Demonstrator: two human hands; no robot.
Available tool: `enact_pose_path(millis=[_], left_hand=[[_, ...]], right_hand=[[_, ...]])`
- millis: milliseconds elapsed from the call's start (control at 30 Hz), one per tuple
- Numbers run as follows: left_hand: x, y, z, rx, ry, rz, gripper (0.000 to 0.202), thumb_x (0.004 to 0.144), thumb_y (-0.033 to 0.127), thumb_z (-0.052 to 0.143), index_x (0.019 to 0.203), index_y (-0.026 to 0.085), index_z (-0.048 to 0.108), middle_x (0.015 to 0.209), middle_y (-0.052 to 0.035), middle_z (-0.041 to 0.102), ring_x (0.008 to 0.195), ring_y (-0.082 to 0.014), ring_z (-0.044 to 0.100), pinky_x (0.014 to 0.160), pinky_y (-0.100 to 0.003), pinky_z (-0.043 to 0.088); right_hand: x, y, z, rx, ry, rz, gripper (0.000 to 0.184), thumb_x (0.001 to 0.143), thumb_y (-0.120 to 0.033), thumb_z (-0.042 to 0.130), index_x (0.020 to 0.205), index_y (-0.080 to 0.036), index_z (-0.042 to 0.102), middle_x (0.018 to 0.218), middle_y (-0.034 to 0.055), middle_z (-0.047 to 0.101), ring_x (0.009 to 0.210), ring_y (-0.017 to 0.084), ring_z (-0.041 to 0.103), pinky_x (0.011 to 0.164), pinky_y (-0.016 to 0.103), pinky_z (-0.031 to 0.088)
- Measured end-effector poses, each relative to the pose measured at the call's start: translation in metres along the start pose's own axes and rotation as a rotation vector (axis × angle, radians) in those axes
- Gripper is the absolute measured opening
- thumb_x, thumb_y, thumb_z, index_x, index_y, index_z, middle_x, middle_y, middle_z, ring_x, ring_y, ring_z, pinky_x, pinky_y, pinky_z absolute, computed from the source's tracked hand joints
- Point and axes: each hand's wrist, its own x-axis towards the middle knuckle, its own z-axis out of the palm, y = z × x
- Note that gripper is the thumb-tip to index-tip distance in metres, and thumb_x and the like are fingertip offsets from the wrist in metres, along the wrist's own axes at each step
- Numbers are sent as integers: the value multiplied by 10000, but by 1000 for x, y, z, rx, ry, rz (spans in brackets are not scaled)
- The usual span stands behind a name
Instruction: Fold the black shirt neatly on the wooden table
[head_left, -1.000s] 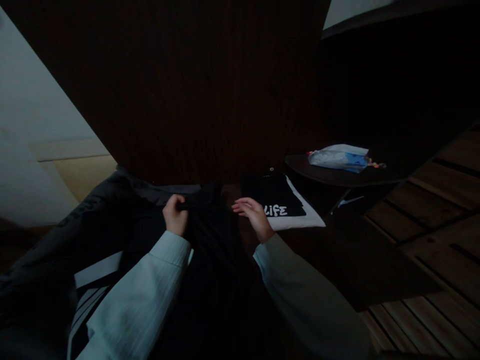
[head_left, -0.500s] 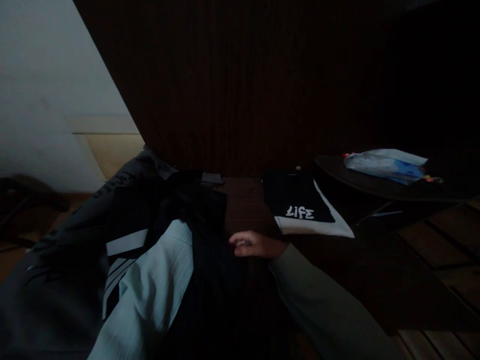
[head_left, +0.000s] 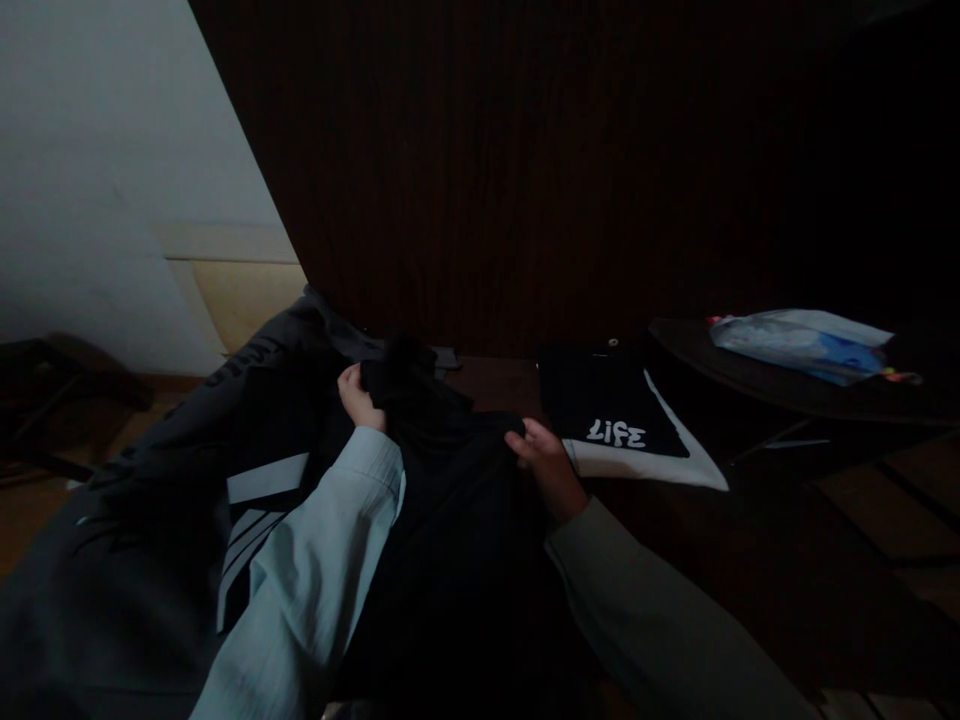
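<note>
At the back edge of the worktop (head_left: 501, 378), folded clothes (head_left: 592, 395) are lying beside a black garment (head_left: 450, 470) that the left hand (head_left: 361, 402) and right hand (head_left: 547, 458) are gripping, grey clothing (head_left: 150, 590) crowding it, its bottom vanishing in shadow.

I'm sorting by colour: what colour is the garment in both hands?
The garment looks black, best seen in the head view.

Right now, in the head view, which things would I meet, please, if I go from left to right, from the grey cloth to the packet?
Grey cloth, left hand, black cloth, right hand, white-lettered cloth, packet.
</note>
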Motion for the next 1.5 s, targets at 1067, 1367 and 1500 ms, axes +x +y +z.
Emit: enact_pose_path(millis=[1067,1367,1500], left_hand=[[-41,41,28,-140,144,653,201,619,49,437,741,183,523,736,-9,602,711,-130,579,655,-237,457],[-20,38,10,-258,-394,308,49,597,190,626,643,176,640,680,-12,665,697,-164,621,696,-271,479],[-17,41,11,-506,-531,91,311,521,395,727,715,162,654,737,-36,676,731,-180,622,715,-290,485]], right_hand=[[-16,-1,18,152,94,75,268,546,-393,672,676,-181,573,497,-63,481,468,77,399,465,207,307],[-7,13,8,52,498,-151,332,591,-433,627,799,-175,621,730,-3,615,712,146,530,675,275,407],[-5,14,7,45,528,-155,329,602,-432,623,805,-174,620,770,-2,622,767,154,539,729,284,406]])
